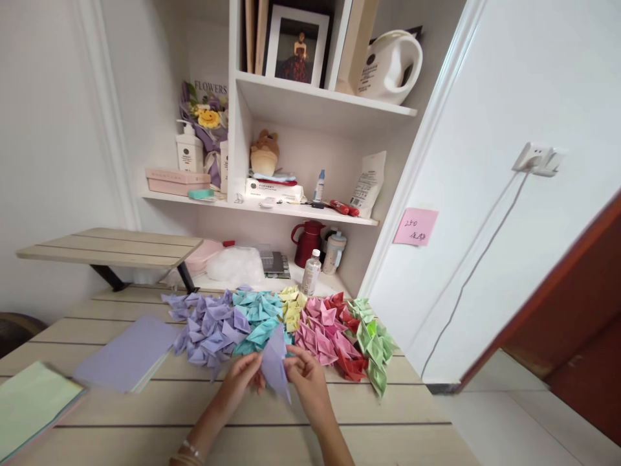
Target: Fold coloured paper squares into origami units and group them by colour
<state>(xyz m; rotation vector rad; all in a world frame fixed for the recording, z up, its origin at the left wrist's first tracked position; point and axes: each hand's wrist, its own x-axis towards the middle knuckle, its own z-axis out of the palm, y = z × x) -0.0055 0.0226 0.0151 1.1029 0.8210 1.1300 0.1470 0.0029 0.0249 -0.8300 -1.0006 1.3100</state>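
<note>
Between my hands is a sheet of purple paper (275,364), folded into a pointed shape and held up over the front of the table. My left hand (246,373) pinches its left edge. On the right edge, the thumb and fingers of my right hand (303,369) are closed. Just beyond my hands lie heaps of folded paper boats, sorted by colour: purple boats (211,329), blue boats (257,310), yellow boats (292,307), pink boats (317,331), red boats (352,367) and green boats (376,349).
A stack of purple sheets (127,353) and a stack of light green sheets (33,404) lie on the slatted table (262,443) to the left. A small raised stand (111,246) is at the back left. Behind the heaps stands a clear bottle (311,273), before the white shelves (320,94).
</note>
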